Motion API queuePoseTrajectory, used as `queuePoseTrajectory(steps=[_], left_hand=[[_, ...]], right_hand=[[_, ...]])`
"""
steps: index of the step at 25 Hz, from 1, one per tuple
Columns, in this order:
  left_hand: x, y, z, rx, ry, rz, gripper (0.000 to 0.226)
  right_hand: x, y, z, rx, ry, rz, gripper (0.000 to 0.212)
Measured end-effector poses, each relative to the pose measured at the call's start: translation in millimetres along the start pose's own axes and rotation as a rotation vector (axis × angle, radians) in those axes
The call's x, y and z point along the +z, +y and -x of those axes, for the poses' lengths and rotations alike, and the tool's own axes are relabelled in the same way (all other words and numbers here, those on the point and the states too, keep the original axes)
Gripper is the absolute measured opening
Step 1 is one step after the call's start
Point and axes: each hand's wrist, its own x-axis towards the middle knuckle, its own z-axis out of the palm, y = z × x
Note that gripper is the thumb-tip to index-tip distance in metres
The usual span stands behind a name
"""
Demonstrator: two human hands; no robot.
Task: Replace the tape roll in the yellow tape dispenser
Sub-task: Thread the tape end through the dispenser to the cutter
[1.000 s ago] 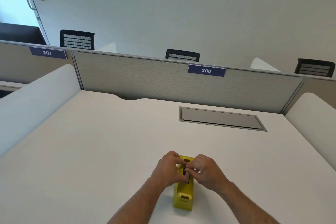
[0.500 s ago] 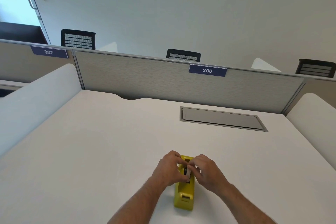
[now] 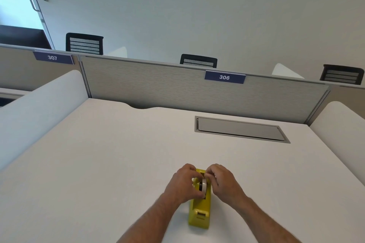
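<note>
The yellow tape dispenser (image 3: 199,212) stands lengthwise on the white desk (image 3: 98,163), its cutter end toward me. A whitish tape roll (image 3: 203,184) with a dark core sits upright in the dispenser's slot, its top showing between my hands. My left hand (image 3: 182,184) grips the roll from the left side. My right hand (image 3: 222,181) holds the roll from the right, fingertips pinched at its top. The roll's lower half is hidden inside the dispenser.
A grey cable hatch (image 3: 240,129) is set into the desk behind the dispenser. A grey partition (image 3: 158,85) labelled 306 closes the back, with white side dividers (image 3: 39,108) left and right. Black chairs (image 3: 84,44) stand beyond.
Both hands have parted slightly and the tape roll now shows more plainly between them, standing a little higher in the slot. The dispenser has stayed in place.
</note>
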Motion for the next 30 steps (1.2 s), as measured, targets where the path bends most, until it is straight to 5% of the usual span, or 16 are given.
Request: queuePoseTrajectory(steps=[6, 13, 30], left_hand=[[-0.9, -4.6, 1.1, 0.048, -0.007, 0.035, 0.067], [-2.5, -20.9, 6.7, 0.049, -0.128, -0.046, 0.106], [-3.2, -21.6, 6.3, 0.017, -0.152, -0.248, 0.103]], right_hand=[[-5.5, -6.7, 2.2, 0.013, -0.017, 0.056, 0.011], [-6.9, -11.0, 16.0, -0.022, -0.053, 0.132, 0.01], [10.5, -29.1, 63.9, -0.043, -0.028, 0.185, 0.016]])
